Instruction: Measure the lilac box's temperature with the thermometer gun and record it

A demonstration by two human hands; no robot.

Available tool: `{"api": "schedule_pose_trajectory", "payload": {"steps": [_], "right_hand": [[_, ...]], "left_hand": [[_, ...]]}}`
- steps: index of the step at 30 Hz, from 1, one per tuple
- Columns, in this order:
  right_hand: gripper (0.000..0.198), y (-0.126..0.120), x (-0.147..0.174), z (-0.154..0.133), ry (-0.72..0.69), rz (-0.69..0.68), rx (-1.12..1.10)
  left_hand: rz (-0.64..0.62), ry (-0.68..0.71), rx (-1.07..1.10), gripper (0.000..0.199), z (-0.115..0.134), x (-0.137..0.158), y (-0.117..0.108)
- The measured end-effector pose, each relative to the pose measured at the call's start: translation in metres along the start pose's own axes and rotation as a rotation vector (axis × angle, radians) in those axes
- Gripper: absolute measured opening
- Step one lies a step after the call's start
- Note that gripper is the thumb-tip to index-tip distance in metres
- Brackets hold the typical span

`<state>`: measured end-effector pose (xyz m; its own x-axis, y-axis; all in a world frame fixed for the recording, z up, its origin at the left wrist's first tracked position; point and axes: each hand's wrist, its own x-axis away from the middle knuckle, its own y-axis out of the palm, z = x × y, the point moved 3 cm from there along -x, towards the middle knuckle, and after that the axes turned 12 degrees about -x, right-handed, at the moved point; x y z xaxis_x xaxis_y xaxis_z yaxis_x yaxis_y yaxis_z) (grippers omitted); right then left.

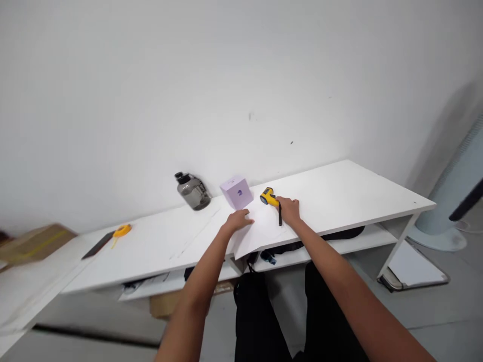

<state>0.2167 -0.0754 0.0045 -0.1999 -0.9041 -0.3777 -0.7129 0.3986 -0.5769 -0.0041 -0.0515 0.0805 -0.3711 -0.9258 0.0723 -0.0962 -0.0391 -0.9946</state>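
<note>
A sheet of white paper (260, 223) lies on the white table (328, 193), one corner reaching over the front edge. My left hand (238, 221) rests at the paper's left side, thumb and fingers apart. At the right, my right hand (290, 209) has its fingers curled around a slim black pen-like stick (279, 215), which points down over the paper. Just beyond those fingers is a yellow gun-shaped infrared thermometer (268, 196); whether the hand touches its handle is unclear. A lilac box (237, 193) sits tilted in view behind the paper.
A dark clear water jug (193, 191) stands by the wall. Further left are an orange tape measure (122, 231), a flat black object (98, 245) and a cardboard box (39, 244). Dark items fill a lower shelf (372, 236). A pale fan-like appliance (453, 191) stands right.
</note>
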Motion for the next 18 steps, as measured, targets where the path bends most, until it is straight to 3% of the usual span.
{"api": "schedule_pose_trajectory", "payload": {"steps": [5, 8, 10, 18], "right_hand": [[0.040, -0.004, -0.005, 0.005, 0.100, 0.055, -0.014], [0.041, -0.005, -0.007, 0.013, 0.242, 0.097, -0.017], [0.041, -0.004, -0.010, 0.015, 0.258, 0.110, -0.008], [0.051, 0.003, -0.056, 0.004, 0.240, -0.170, 0.244]], "left_hand": [[0.113, -0.088, -0.124, 0.059, 0.013, -0.020, 0.049], [0.065, -0.035, -0.033, 0.063, 0.017, -0.023, 0.066], [0.036, -0.017, 0.011, 0.070, 0.018, -0.026, 0.072], [-0.028, -0.002, -0.017, 0.070, 0.024, -0.026, 0.073]]}}
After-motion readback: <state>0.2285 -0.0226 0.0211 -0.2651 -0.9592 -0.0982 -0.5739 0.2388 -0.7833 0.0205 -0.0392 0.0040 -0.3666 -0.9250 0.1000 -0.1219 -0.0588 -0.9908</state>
